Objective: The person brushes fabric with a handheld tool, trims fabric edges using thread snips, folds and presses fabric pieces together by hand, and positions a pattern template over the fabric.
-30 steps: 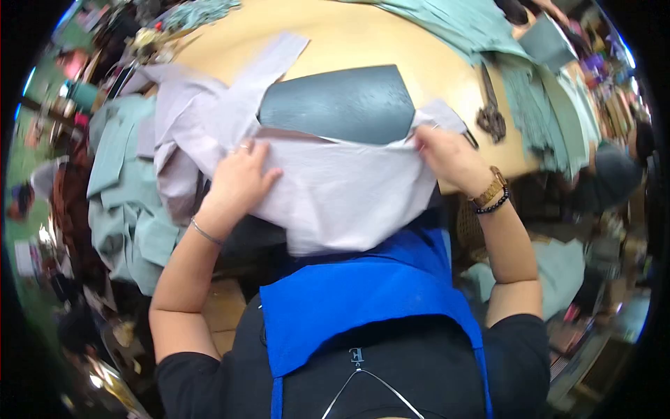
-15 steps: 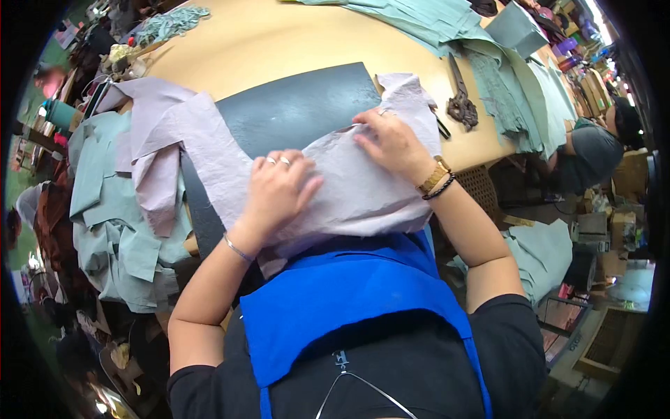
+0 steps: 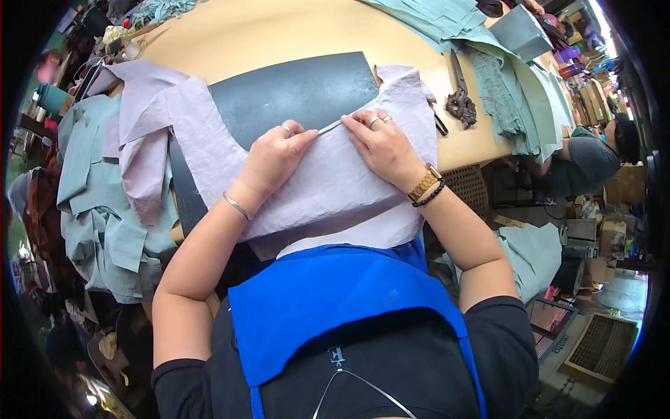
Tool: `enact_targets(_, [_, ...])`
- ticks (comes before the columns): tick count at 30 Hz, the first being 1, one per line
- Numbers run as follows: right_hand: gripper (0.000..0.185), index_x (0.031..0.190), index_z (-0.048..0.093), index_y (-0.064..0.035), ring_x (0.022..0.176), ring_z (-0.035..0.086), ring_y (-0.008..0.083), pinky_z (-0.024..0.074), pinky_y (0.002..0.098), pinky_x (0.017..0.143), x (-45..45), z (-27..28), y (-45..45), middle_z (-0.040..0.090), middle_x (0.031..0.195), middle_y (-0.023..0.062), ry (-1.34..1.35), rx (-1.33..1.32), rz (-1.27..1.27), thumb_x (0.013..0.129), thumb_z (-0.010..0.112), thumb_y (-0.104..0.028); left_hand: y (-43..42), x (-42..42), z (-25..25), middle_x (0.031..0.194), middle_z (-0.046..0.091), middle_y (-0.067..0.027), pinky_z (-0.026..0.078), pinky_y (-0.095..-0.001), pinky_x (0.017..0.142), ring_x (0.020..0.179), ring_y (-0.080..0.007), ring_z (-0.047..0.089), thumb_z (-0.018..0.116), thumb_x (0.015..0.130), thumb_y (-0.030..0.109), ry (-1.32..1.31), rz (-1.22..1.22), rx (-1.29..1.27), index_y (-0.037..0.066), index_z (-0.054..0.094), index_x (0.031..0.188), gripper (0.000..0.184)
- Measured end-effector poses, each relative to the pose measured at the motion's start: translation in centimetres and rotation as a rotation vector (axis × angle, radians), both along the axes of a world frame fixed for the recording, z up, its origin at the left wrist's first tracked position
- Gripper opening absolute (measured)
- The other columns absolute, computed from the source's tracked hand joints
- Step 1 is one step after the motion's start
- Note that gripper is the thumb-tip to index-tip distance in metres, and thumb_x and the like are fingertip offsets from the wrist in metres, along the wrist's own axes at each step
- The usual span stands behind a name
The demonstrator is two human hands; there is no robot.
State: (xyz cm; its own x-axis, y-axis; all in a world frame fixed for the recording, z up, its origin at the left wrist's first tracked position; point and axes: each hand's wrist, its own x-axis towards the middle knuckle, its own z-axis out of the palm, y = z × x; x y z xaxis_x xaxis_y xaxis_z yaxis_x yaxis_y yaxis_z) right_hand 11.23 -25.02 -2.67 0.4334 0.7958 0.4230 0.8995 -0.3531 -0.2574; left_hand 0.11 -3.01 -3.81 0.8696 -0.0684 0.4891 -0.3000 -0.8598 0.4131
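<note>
A pale lilac-grey fabric piece [image 3: 335, 174] lies over a dark board [image 3: 293, 91] and hangs over the table's near edge towards the blue apron. My left hand [image 3: 276, 157] pinches the fabric's upper edge near its middle. Just to the right, my right hand [image 3: 384, 146] pinches the same edge between thumb and fingers. Between the two hands a short stretch of that edge looks narrow and folded. Further left, more lilac fabric [image 3: 143, 140] is bunched over the board's side.
Dark scissors [image 3: 460, 101] rest on the yellow table [image 3: 209, 35] at the right. Green fabric stacks lie at the far right [image 3: 502, 77] and hang at the left [image 3: 98, 195]. Another person [image 3: 586, 160] is at the right edge.
Both hands have come to the fabric's upper edge, nearer each other, and now pinch it. The fabric lies flatter and smoother over the board.
</note>
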Motion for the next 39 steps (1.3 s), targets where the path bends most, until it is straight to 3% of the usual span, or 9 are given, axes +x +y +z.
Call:
enact_targets(2, [0.036,0.12,0.064,-0.0036,0.105,0.06,0.0348,0.0513,0.0434,0.089,0.1,-0.2,-0.1,0.064,0.113,0.0189,-0.01,-0.022,0.004,0.089,0.066,-0.021,-0.1,0.0,0.0,0.092,0.067,-0.0082,0.055,-0.0364,0.066,0.073,-0.0259,0.067,0.069,0.088,0.012,0.007,0.01,0.01,0.012,0.076,0.1,0.014])
enact_targets(8, [0.065,0.13,0.06,-0.0108,0.109,0.059,0.0359,0.0489,0.0478,0.086,-3.9,3.4,1.2,0.058,0.122,0.0227,-0.095,-0.35,-0.111,0.086,0.061,-0.059,-0.2,0.0,0.0,0.092,0.065,-0.0077,0.055,-0.0367,0.067,0.073,-0.0258,0.067,0.068,0.089,0.013,0.019,0.009,0.062,0.011,0.075,0.099,0.013])
enact_targets(14, [0.066,0.131,0.058,-0.0113,0.113,0.058,0.0337,0.0459,0.0485,0.088,-0.7,2.9,-0.6,0.06,0.122,0.0183,-0.157,-0.411,-0.353,0.086,0.062,-0.059,0.0,-0.2,-0.3,0.092,0.065,-0.0069,0.055,-0.0367,0.068,0.073,-0.0251,0.066,0.067,0.089,0.014,0.017,0.013,0.056,0.011,0.075,0.099,0.012])
enact_targets(21, [0.062,0.129,0.058,-0.0051,0.118,0.056,0.0298,0.0455,0.0422,0.092,-4.5,1.8,2.6,0.06,0.125,0.0165,-0.029,-0.226,0.022,0.087,0.064,-0.051,0.8,-1.3,0.2,0.09,0.066,-0.0064,0.054,-0.0354,0.068,0.075,-0.0245,0.066,0.07,0.087,0.015,0.086,-0.004,-0.045,0.009,0.074,0.099,0.014])
enact_targets(22, [0.064,0.129,0.057,-0.0022,0.12,0.055,0.0298,0.0456,0.041,0.093,-4.5,1.8,2.7,0.059,0.127,0.0165,-0.028,-0.239,0.018,0.087,0.064,-0.05,1.5,-2.0,0.4,0.089,0.066,-0.0065,0.054,-0.0358,0.068,0.074,-0.0245,0.065,0.07,0.087,0.015,0.096,-0.019,-0.071,0.009,0.074,0.099,0.014])
enact_targets(26, [0.063,0.132,0.057,-0.0065,0.12,0.055,0.0327,0.046,0.0433,0.093,-4.5,2.0,2.7,0.056,0.131,0.0191,0.017,-0.279,0.036,0.088,0.062,-0.051,3.4,-4.4,1.2,0.087,0.066,-0.006,0.05,-0.0369,0.067,0.073,-0.0236,0.064,0.07,0.087,0.014,0.142,-0.026,-0.025,0.01,0.074,0.099,0.013])
enact_targets(35, [0.067,0.137,0.055,-0.0155,0.119,0.054,0.0384,0.0455,0.0484,0.093,-5.9,2.9,3.8,0.055,0.129,0.0235,-0.023,-0.356,0.034,0.085,0.063,-0.058,4.4,-5.7,1.5,0.089,0.064,-0.0024,0.046,-0.0337,0.077,0.079,-0.0181,0.063,0.07,0.082,0.013,0.058,-0.059,0.274,0.013,0.071,0.102,0.02])
enact_targets(39, [0.069,0.136,0.054,-0.0137,0.119,0.054,0.037,0.0436,0.0491,0.095,-6.8,2.5,4.3,0.054,0.13,0.022,-0.066,-0.377,0.047,0.085,0.062,-0.059,4.5,-5.9,1.9,0.093,0.065,-0.0035,0.046,-0.0378,0.083,0.084,-0.0207,0.064,0.068,0.083,0.011,0.125,-0.058,0.244,0.012,0.071,0.103,0.02])
